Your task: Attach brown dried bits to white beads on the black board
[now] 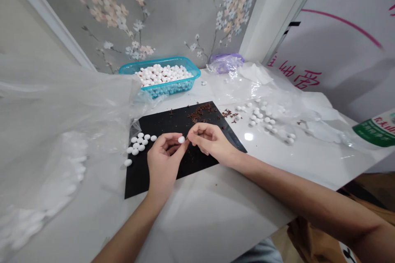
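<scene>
Between the thumb and fingers of my left hand point(163, 160) is a small white ball point(181, 140). My right hand point(212, 141) pinches a tiny brown piece point(187, 138) right beside that ball; whether the two touch I cannot tell. Both hands are over a black mat point(148, 181). Several loose white balls point(141, 141) lie at the mat's left edge, near my left hand. Beyond my right hand, a heap of small reddish-brown pieces point(200, 113) is spread on the mat, with more brown pieces point(230, 114) on the table just past its edge.
A blue plastic basket point(197, 73) full of white balls stands against the wall. Clear plastic bags with white balls point(265, 117) lie at the right, and a large bag point(70, 102) fills the left. A purple bundle point(226, 62) sits at the back. A green-and-white label point(378, 129) shows far right.
</scene>
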A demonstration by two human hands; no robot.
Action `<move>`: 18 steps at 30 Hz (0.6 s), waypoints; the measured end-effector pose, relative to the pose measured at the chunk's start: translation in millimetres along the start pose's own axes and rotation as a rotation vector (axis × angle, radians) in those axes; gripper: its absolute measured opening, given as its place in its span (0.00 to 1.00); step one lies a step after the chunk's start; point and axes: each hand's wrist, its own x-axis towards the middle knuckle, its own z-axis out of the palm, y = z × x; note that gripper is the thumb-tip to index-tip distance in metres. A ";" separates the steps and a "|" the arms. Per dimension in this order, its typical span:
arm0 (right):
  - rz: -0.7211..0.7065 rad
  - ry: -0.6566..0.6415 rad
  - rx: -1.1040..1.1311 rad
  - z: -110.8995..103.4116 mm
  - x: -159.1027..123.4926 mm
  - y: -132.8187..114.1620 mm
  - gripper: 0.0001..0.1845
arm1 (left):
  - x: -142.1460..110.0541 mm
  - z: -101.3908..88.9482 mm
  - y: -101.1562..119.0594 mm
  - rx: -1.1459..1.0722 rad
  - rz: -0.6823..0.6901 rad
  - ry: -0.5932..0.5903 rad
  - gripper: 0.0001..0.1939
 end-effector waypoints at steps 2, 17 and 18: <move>0.009 0.003 -0.011 0.1 0.0 0.3 0.18 | -0.5 0.0 0.1 0.004 -0.005 0.001 0.10; 0.048 0.005 -0.046 1.6 0.5 1.2 0.22 | 0.0 -0.4 -2.6 0.015 -0.022 -0.003 0.09; 0.049 0.003 -0.048 1.7 0.5 1.1 0.22 | -0.2 -0.6 -2.9 0.016 -0.023 -0.003 0.09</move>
